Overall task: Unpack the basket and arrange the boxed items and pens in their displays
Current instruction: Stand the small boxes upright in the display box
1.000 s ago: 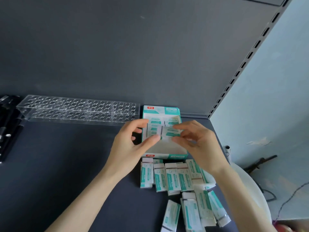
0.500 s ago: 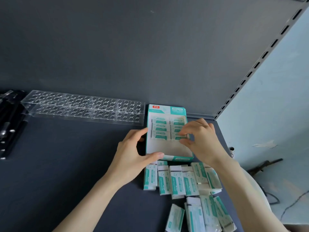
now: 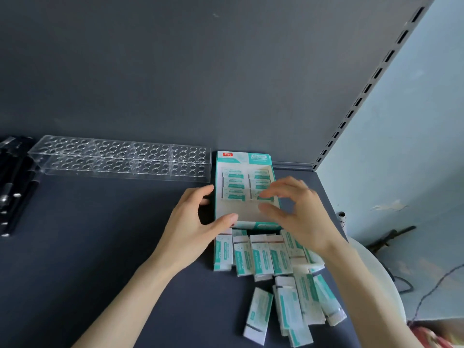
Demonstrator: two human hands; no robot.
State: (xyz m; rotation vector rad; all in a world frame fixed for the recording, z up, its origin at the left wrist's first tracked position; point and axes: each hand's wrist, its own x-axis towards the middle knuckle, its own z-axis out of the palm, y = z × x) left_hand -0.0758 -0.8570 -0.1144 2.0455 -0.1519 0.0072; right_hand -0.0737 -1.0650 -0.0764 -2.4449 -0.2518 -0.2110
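- Display box (image 3: pixel 241 210), teal and white, stands open-topped on the dark shelf (image 3: pixel 100 247), its far end against the grey back panel (image 3: pixel 200 71), towards the right end of the shelf.
- Small boxed items (image 3: pixel 233 187) lie inside it in two columns, filling the far half; the near half of the box floor is bare.
- Left hand (image 3: pixel 193 229) holds the box's left side: the thumb rests at the near left corner and the curled fingers lie along the left wall.
- Right hand (image 3: pixel 298 214) is over the right column, blurred, with thumb and fingers spread apart and nothing visibly held.
- Loose boxes (image 3: pixel 261 257) of the same kind lie on the shelf just near of the display box, one rough row close to it and a looser cluster nearer still.
- Clear pen rack (image 3: pixel 120 159), drilled with rows of round holes, sits along the back panel just left of the display box.
- Black pens (image 3: pixel 15 187) lie at the far left edge of the shelf.
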